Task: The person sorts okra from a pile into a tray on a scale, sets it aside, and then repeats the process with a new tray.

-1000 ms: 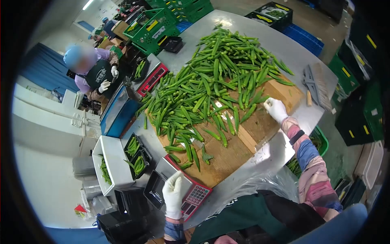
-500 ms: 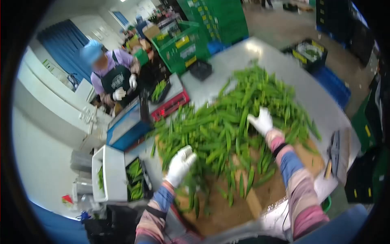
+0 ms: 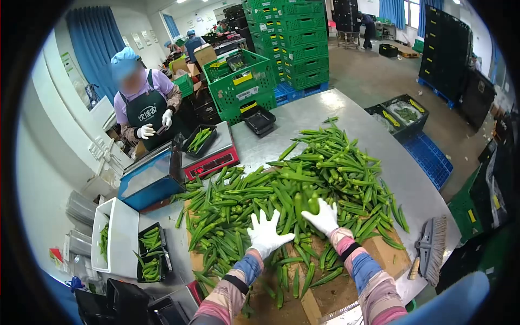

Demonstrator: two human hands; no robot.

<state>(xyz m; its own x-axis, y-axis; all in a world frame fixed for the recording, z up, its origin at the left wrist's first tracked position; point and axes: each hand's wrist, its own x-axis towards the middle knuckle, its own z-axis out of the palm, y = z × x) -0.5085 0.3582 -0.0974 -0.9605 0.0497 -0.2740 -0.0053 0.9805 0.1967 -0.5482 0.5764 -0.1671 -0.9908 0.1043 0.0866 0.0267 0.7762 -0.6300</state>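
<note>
A wide heap of green okra [image 3: 346, 173] spreads over a metal table and brown cardboard. My left hand [image 3: 265, 234], in a white glove, lies at the near edge of the heap, open with fingers spread and nothing in it. To its right is my right hand [image 3: 323, 216], also gloved and open, its fingertips against the pods. A few blurred okra pods stand up just beyond these fingers. Loose pods lie on the cardboard [image 3: 338, 290] between my forearms.
Left are a red scale [image 3: 214, 162] bearing a black tray of okra [image 3: 200, 141], a white bin [image 3: 114, 238] and filled black trays [image 3: 151, 252]. A brush [image 3: 432, 252] lies right. Across the table, a gloved co-worker [image 3: 146, 103] stands near green crates [image 3: 238, 81].
My left hand has moved right and spread its fingers. My right hand has come left and nearer to me, closing the gap between the hands. The view has shifted and okra has been pushed about.
</note>
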